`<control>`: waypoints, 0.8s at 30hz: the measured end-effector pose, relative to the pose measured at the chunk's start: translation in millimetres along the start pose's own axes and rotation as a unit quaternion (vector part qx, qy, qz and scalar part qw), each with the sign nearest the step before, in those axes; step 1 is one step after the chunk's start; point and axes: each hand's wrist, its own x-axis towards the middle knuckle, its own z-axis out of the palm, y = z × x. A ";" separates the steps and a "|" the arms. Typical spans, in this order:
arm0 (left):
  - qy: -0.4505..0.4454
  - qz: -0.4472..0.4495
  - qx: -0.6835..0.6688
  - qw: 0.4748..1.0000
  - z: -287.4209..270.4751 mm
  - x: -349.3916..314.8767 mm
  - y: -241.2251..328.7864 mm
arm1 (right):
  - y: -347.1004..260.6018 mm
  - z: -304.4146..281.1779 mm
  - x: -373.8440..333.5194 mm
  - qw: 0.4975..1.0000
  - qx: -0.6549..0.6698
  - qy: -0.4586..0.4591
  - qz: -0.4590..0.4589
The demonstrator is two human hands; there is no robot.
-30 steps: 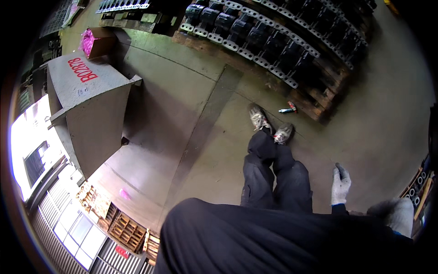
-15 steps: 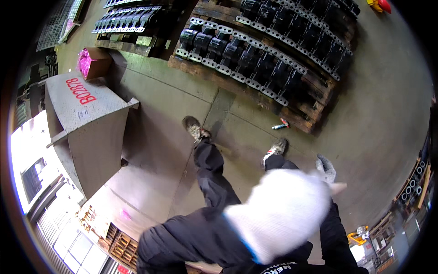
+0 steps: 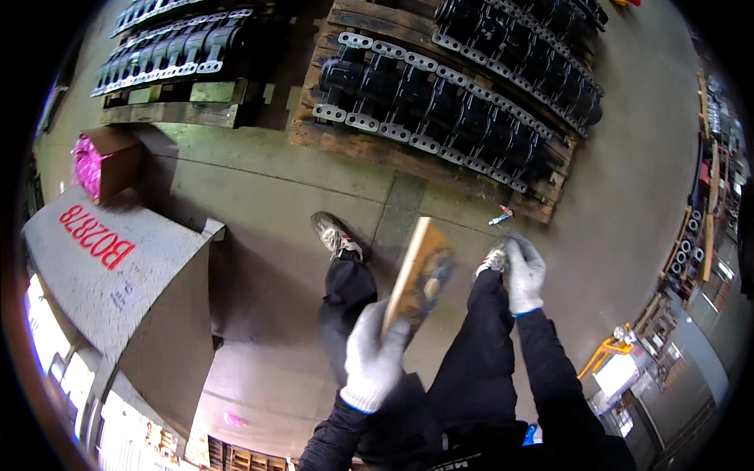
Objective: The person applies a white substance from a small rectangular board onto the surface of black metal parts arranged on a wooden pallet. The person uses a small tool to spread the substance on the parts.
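Observation:
My left hand (image 3: 375, 357), in a white knit glove, grips the lower end of a short wooden board (image 3: 420, 276). The board stands tilted up in front of my legs, with a pale cut edge and a dark, stained face. To the right, my right hand (image 3: 525, 275), also gloved, hangs over my right shoe with nothing visible in it. Its fingers stretch forward, apart from the board. A small red-and-teal object (image 3: 501, 216) lies on the floor just beyond that hand, beside a wooden pallet (image 3: 377, 153).
Black metal parts (image 3: 408, 98) with drilled grey flanges stand in rows on the pallet ahead. More such parts (image 3: 169, 51) are at far left. A large grey box (image 3: 118, 259) with red marking stands left; a cardboard carton (image 3: 118, 161) with pink wrapping sits behind it.
My left hand has moved left and down, away from the camera, bringing the board into plain view. My right hand has shifted left and slightly forward. The view has turned.

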 end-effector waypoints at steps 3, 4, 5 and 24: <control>0.042 -0.064 -0.062 0.995 -45.6 25.4 -15.5 | -27.9 72.4 -9.9 0.999 -0.022 -0.023 0.019; 0.069 -0.084 -0.084 0.991 -56.1 34.6 -22.4 | -37.7 91.1 -11.1 1.000 -0.017 -0.024 0.012; 0.087 -0.071 -0.094 0.989 -63.9 46.9 -26.1 | -40.8 105.3 -9.5 1.000 -0.011 -0.026 0.007; 0.164 0.152 -0.172 0.959 -226.0 310.1 -47.4 | -104.3 203.5 197.9 0.943 0.056 -0.012 -0.328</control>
